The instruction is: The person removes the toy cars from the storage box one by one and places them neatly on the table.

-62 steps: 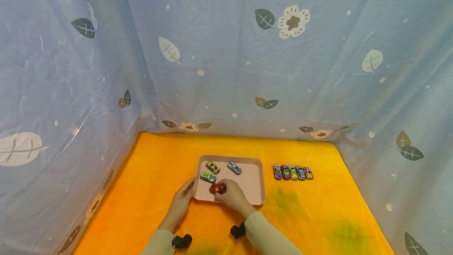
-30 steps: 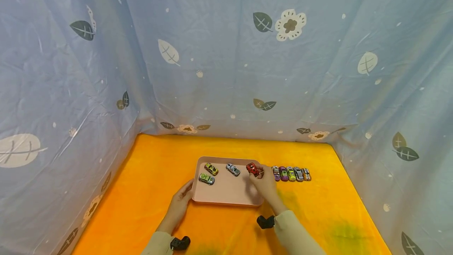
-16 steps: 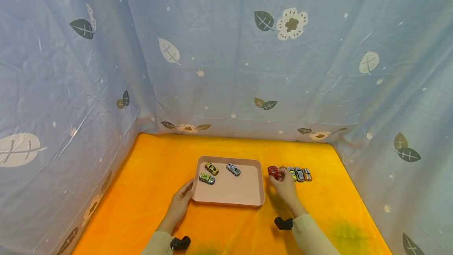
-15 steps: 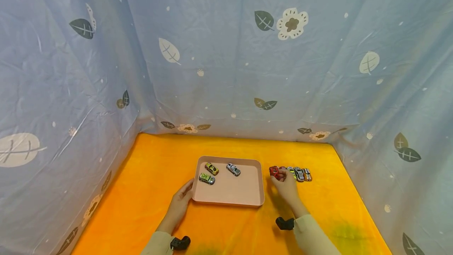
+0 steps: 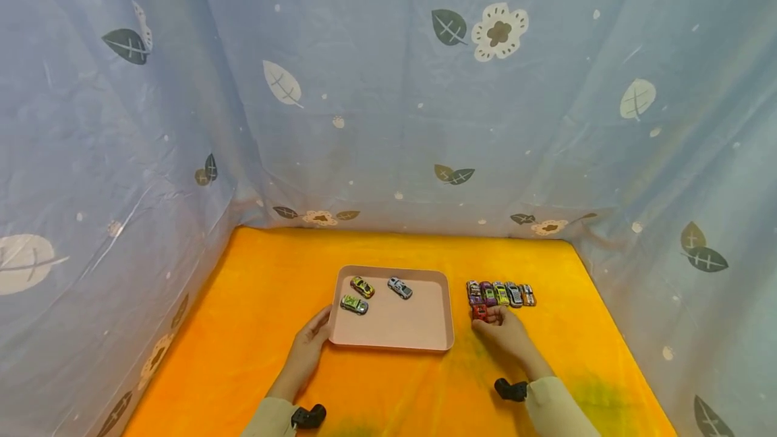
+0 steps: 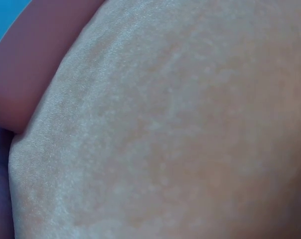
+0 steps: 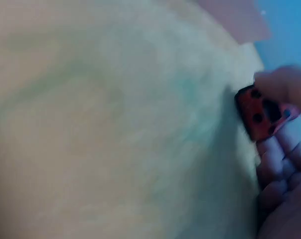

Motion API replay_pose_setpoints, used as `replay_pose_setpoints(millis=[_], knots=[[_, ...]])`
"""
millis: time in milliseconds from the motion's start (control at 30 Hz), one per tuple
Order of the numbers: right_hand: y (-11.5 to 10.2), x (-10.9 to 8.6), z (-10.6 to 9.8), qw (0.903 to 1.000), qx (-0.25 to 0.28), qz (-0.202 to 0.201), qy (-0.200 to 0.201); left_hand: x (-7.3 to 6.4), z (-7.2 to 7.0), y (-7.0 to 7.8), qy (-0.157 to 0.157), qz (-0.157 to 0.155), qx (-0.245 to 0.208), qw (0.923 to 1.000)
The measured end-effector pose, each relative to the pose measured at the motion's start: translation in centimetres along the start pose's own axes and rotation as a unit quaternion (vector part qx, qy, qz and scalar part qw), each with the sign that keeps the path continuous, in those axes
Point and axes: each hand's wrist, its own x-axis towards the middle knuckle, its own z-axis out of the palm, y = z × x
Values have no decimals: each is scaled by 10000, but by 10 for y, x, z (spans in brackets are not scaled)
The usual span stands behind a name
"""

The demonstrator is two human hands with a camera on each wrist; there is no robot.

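Right hand [image 5: 508, 332] pinching a red toy car [image 5: 479, 313], left hand [image 5: 307, 344] touching rectangular pink tray [image 5: 397, 324] (left edge), can't tell grip.

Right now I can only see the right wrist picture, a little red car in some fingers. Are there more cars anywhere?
Observer: Yes, in the head view a yellow car, a green car and a silver car sit in the pink tray.
Operator: Ooh! Any outside it, besides the red car?
Observer: Five toy cars stand side by side, right of the tray.
Operator: Is anyone touching the tray?
Observer: The left hand is, at its left edge.
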Motion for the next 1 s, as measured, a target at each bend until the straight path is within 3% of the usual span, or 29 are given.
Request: replay_pose_setpoints(millis=[633,1000], knots=[[4,-3,10,9992,343,-104,150,3,-2,-4,91,37,56,9999],[2,-5,7,9996,167,-58,204,3,0,-3,45,115,-30,9999]])
